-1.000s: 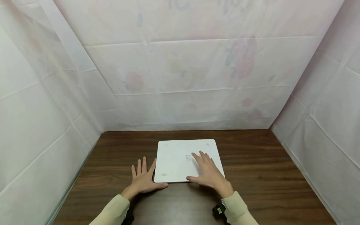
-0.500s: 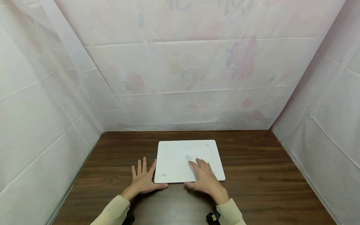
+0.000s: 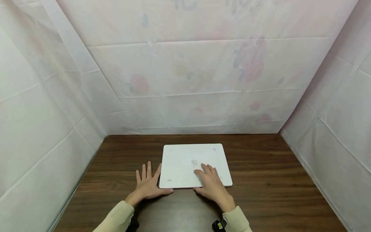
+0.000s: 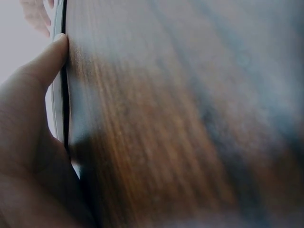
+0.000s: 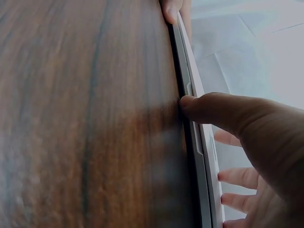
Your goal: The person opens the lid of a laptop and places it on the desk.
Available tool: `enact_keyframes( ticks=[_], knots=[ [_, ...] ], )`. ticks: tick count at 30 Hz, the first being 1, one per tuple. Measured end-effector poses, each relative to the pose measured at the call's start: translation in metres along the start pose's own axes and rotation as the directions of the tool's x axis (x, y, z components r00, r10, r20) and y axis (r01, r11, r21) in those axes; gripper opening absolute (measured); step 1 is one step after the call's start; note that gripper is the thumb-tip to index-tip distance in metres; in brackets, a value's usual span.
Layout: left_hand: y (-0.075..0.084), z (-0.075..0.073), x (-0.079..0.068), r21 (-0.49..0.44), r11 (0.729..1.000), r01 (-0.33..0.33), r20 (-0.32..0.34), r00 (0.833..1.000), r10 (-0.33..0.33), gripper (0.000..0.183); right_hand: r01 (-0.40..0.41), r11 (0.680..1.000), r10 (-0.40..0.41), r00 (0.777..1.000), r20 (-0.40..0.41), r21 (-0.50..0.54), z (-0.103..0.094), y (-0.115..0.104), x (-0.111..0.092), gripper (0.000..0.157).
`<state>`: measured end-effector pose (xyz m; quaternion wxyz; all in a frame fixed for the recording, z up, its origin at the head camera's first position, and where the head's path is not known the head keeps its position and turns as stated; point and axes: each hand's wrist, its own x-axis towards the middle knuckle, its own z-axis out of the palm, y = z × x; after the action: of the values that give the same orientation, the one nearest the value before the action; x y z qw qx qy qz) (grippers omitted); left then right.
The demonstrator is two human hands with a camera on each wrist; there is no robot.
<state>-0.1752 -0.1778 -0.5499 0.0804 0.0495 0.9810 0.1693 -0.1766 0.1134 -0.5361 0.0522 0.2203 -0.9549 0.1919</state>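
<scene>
A closed white laptop [image 3: 182,164] lies flat on the wooden table, with a small worn mark in the middle of its lid. At its near left corner is my left hand [image 3: 146,187], fingers spread straight beside the left edge and thumb [image 4: 57,50] laid against the front edge. My right hand [image 3: 214,187] is at the front edge, right of centre. Its thumb [image 5: 209,107] presses at the notch in that edge, while the bent fingers [image 5: 240,178] touch the lid, so the hand pinches the lid's front.
The dark wooden table [image 3: 275,180] extends to both sides of the laptop. White sheets with faint fruit prints hang behind it as a back wall [image 3: 185,71], and plain white sheets [image 3: 342,122] close off the sides. Black devices sit at both wrists.
My right hand has come down and back toward the laptop's front edge, its thumb now at that edge. The left hand and the laptop have stayed in place.
</scene>
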Motion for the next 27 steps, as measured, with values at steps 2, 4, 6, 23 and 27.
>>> enact_keyframes(
  ticks=[2,4,6,23,27],
  knots=[
    [-0.0007,0.0005,0.0003,0.000,1.000,-0.002,-0.004,1.000,0.002,0.127,0.011,1.000,-0.012,1.000,-0.012,-0.007,0.0003,0.0006,0.0001,0.059],
    [-0.0012,0.0010,0.0005,-0.002,1.000,-0.003,-0.002,1.000,0.003,0.127,0.024,1.000,-0.024,0.999,-0.022,-0.017,0.0001,0.0013,0.0004,0.058],
    [-0.0016,0.0014,0.0006,-0.001,1.000,-0.004,-0.002,1.000,0.004,0.127,0.036,0.999,-0.037,0.999,-0.033,-0.022,-0.0006,0.0018,0.0007,0.057],
    [-0.0007,0.0002,0.0008,-0.012,1.000,-0.010,-0.020,1.000,0.010,0.129,0.102,0.994,-0.105,0.983,-0.149,-0.030,-0.0083,0.0066,0.0036,0.068],
    [-0.0001,-0.0001,0.0000,-0.018,1.000,-0.014,-0.028,1.000,0.013,0.129,0.142,0.989,-0.145,0.973,-0.180,-0.029,-0.0086,0.0094,0.0044,0.069]
  ],
)
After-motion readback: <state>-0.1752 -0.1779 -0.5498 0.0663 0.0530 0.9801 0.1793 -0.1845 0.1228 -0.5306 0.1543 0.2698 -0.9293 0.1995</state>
